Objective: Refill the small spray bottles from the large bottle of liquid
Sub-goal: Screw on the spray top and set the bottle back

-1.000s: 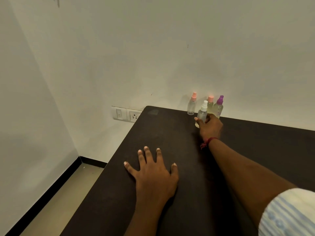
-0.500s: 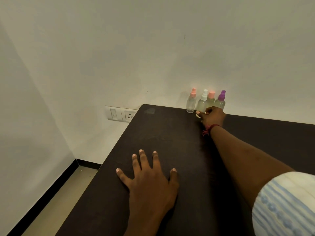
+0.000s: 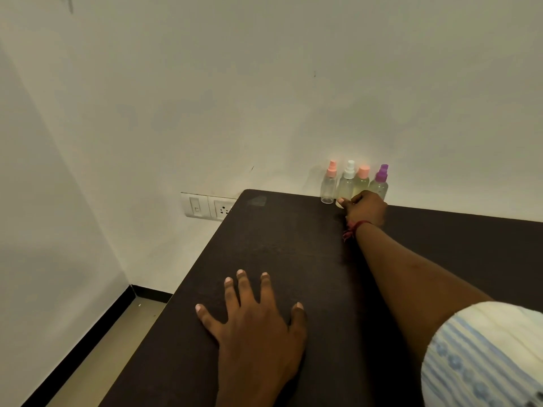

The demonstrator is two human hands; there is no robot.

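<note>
Against the wall [image 3: 264,113], four small spray bottles [image 3: 328,188]; right hand [image 3: 365,208] grips the white-capped bottle [image 3: 347,183], left hand [image 3: 258,327] flat, fingers spread.

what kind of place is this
Probably a plain room in a home or office: a dark table set against a bare white wall, a switch and socket plate low on that wall, and four small spray bottles lined up at the table's back edge.
</note>
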